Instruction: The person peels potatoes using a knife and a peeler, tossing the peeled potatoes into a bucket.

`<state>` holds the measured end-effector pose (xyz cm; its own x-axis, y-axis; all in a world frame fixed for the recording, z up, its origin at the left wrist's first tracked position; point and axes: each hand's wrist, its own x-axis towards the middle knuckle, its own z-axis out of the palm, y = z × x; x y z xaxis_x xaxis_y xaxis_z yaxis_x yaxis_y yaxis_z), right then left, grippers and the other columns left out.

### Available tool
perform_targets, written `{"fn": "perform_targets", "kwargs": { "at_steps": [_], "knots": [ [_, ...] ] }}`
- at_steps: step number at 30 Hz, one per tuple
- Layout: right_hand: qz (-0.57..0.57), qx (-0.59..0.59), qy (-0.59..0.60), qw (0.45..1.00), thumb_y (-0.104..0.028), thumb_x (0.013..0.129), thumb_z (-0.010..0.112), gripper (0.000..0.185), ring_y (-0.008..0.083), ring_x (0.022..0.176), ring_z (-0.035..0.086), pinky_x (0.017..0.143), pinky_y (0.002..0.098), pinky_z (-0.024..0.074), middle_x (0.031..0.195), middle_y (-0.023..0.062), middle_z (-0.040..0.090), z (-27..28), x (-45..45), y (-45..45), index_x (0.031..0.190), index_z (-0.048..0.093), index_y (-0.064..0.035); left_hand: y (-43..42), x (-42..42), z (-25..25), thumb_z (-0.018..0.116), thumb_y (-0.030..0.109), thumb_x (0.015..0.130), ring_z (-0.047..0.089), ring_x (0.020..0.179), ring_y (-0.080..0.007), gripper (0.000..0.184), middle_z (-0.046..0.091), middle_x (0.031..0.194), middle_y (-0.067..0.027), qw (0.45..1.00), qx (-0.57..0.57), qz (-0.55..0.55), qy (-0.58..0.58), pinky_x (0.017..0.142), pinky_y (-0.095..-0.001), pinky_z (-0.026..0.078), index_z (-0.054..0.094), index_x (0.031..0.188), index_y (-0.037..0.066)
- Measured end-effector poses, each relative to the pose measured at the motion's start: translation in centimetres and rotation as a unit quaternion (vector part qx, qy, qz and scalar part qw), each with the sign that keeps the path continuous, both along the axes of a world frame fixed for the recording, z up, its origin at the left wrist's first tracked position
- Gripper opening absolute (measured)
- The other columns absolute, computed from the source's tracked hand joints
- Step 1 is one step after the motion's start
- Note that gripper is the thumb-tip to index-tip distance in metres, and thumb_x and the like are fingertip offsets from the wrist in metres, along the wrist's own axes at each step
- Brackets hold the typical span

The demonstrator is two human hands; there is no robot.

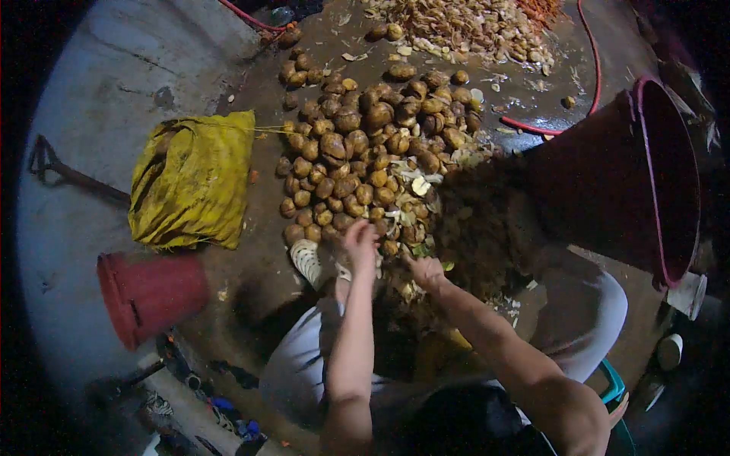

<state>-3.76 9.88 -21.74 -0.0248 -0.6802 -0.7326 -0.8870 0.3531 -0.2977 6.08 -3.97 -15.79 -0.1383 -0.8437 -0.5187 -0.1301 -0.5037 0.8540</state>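
My left hand (pixel 361 245) is over the near edge of a heap of brown, potato-like tubers (pixel 346 144). Its fingers look loosely bent and apart, with no object visible in them, and the fingertips are close to one tuber. Lower and to the right, my right hand (pixel 426 272) is closed, its fingers curled inward. Whatever it grips is too small or dark to make out. Pale peelings (pixel 420 185) and a few green scraps lie around both hands. Beneath the left hand shows a striped, light-coloured shoe (pixel 306 262).
A dark red tub (pixel 601 175) lies tilted at the right, beside dark peelings. Yellow sack (pixel 194 182), red bucket (pixel 156 292) and a long-handled tool (pixel 80 176) are at the left. A red hose (pixel 597 57) runs past a pale peeled pile (pixel 464 34) at the back.
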Motion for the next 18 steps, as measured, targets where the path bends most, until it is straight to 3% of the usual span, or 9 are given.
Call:
{"fn": "perform_targets", "kwargs": {
  "at_steps": [2, 5, 6, 8, 10, 12, 14, 16, 18],
  "knots": [
    [0.026, -0.020, 0.023, 0.999, -0.016, 0.092, 0.047, 0.050, 0.0298, 0.091, 0.066, 0.071, 0.0426, 0.0526, 0.103, 0.0136, 0.066, -1.6, -0.3, 0.4, 0.140, 0.036, -0.0156, 0.7, -2.4, -5.4, 0.067, 0.009, 0.085, 0.061, 0.084, -0.0139, 0.024, 0.065, 0.091, -0.0069, 0.989, -0.103, -0.104, -0.012, 0.070, -0.0289, 0.049, 0.062, 0.108, 0.003],
    [0.060, -0.047, 0.046, 0.996, -0.018, 0.092, 0.048, 0.047, 0.0298, 0.092, 0.066, 0.070, 0.0427, 0.0521, 0.106, 0.0131, 0.066, -2.8, -1.7, 0.2, 0.138, 0.038, -0.0155, 0.1, -6.1, -2.8, 0.068, 0.008, 0.080, 0.062, 0.082, -0.0213, 0.027, 0.064, 0.088, -0.0086, 0.948, -0.121, -0.277, -0.102, 0.076, -0.0340, 0.049, 0.061, 0.105, 0.001],
    [0.065, -0.052, 0.042, 0.996, -0.019, 0.092, 0.048, 0.046, 0.0298, 0.092, 0.066, 0.070, 0.0426, 0.0520, 0.107, 0.0129, 0.065, -2.7, -2.2, 0.2, 0.137, 0.040, -0.0152, -1.1, -6.3, -3.7, 0.068, 0.008, 0.080, 0.062, 0.082, -0.0213, 0.027, 0.064, 0.088, -0.0086, 0.948, -0.120, -0.276, -0.102, 0.076, -0.0340, 0.049, 0.061, 0.105, 0.001],
    [0.042, -0.111, 0.039, 0.992, -0.020, 0.091, 0.049, 0.044, 0.0294, 0.091, 0.065, 0.069, 0.0411, 0.0517, 0.105, 0.0133, 0.066, -3.0, -2.9, 0.6, 0.134, 0.042, -0.0148, -4.6, -5.5, -5.6, 0.068, 0.005, 0.076, 0.060, 0.086, -0.0276, 0.028, 0.061, 0.089, -0.0110, 0.865, -0.341, -0.311, -0.200, 0.080, -0.0376, 0.048, 0.060, 0.102, 0.002],
    [0.055, -0.049, 0.014, 0.997, -0.018, 0.091, 0.049, 0.043, 0.0295, 0.090, 0.065, 0.068, 0.0401, 0.0518, 0.101, 0.0111, 0.066, -4.4, -3.0, 0.8, 0.133, 0.043, -0.0147, -8.9, -4.4, -5.2, 0.065, 0.002, 0.073, 0.053, 0.098, -0.0336, 0.038, 0.053, 0.100, -0.0153, 0.832, -0.443, -0.214, -0.255, 0.086, -0.0428, 0.044, 0.056, 0.110, 0.004],
    [0.059, -0.008, 0.014, 0.998, -0.017, 0.090, 0.049, 0.047, 0.0305, 0.088, 0.066, 0.070, 0.0418, 0.0518, 0.096, 0.0119, 0.067, -4.4, -2.9, 0.9, 0.135, 0.040, -0.0152, -13.2, -2.4, -6.2, 0.068, 0.008, 0.078, 0.050, 0.107, -0.0347, 0.042, 0.050, 0.109, -0.0171, 0.836, -0.403, -0.118, -0.352, 0.091, -0.0442, 0.042, 0.054, 0.117, 0.005],
    [0.065, 0.030, 0.018, 0.997, -0.016, 0.089, 0.050, 0.050, 0.0314, 0.086, 0.067, 0.072, 0.0436, 0.0518, 0.091, 0.0126, 0.068, -3.3, -3.1, 1.2, 0.137, 0.037, -0.0157, -15.9, -1.2, -6.1, 0.070, 0.018, 0.082, 0.049, 0.115, -0.0331, 0.047, 0.048, 0.123, -0.0179, 0.870, -0.242, -0.023, -0.429, 0.097, -0.0452, 0.039, 0.050, 0.123, 0.005],
    [0.076, 0.003, 0.016, 0.997, -0.017, 0.088, 0.050, 0.049, 0.0277, 0.081, 0.064, 0.066, 0.0433, 0.0519, 0.089, 0.0088, 0.066, -1.5, -3.8, 1.7, 0.136, 0.037, -0.0133, -18.5, 1.4, -9.5, 0.077, 0.022, 0.079, 0.045, 0.125, -0.0313, 0.051, 0.045, 0.136, -0.0158, 0.958, -0.047, -0.003, -0.284, 0.100, -0.0413, 0.039, 0.052, 0.120, 0.005],
    [0.094, -0.007, 0.050, 0.994, -0.017, 0.089, 0.051, 0.053, 0.0275, 0.078, 0.065, 0.063, 0.0424, 0.0523, 0.083, 0.0103, 0.066, -1.9, -4.1, 2.2, 0.138, 0.033, -0.0113, -18.7, 1.9, -10.4, 0.080, 0.022, 0.077, 0.046, 0.125, -0.0287, 0.054, 0.046, 0.137, -0.0170, 0.968, -0.033, 0.020, -0.247, 0.099, -0.0391, 0.040, 0.052, 0.119, 0.005]
  ]
}}
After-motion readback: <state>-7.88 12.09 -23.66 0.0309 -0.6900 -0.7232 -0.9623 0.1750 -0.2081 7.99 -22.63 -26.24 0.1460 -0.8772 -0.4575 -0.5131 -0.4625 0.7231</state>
